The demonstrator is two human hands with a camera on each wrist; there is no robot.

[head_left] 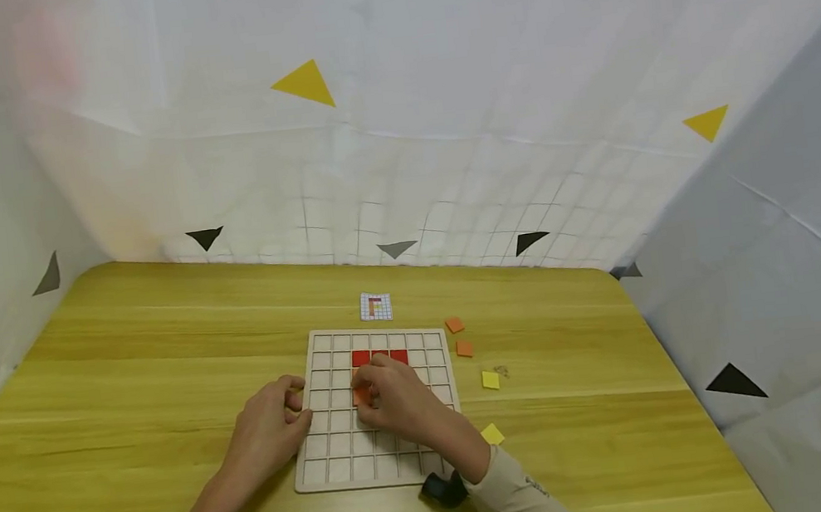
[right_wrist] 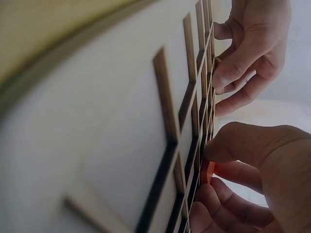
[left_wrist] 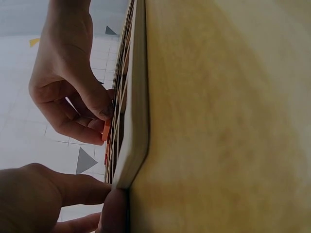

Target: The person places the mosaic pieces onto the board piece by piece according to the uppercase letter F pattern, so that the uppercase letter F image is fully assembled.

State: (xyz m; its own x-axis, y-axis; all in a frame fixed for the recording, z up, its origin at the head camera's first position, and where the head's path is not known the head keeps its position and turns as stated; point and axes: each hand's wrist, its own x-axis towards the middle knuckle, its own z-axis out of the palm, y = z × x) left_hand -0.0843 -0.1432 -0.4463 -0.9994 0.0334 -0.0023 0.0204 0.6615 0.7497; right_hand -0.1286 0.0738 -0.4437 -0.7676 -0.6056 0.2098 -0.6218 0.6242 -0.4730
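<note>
A pale wooden grid board (head_left: 336, 446) lies on the table. Three red tiles (head_left: 360, 359) form a row in its upper part, with orange tiles (head_left: 360, 396) below, partly covered by my right hand (head_left: 399, 399). That hand leans over the middle of the board, fingers curled, pinching an orange tile (right_wrist: 208, 171) at the grid between thumb and fingertips. At the board's left edge, my left hand (head_left: 269, 425) grips the rim; in the left wrist view its thumb and finger (left_wrist: 85, 189) pinch the edge near a corner.
A small printed pattern card (head_left: 376, 306) lies beyond the board. To the right are two loose orange tiles (head_left: 464, 349), a yellow tile (head_left: 490, 379), and another yellow tile (head_left: 493, 434) beside the right forearm. White sheets with triangles (head_left: 306, 83) surround the wooden table (head_left: 587, 438).
</note>
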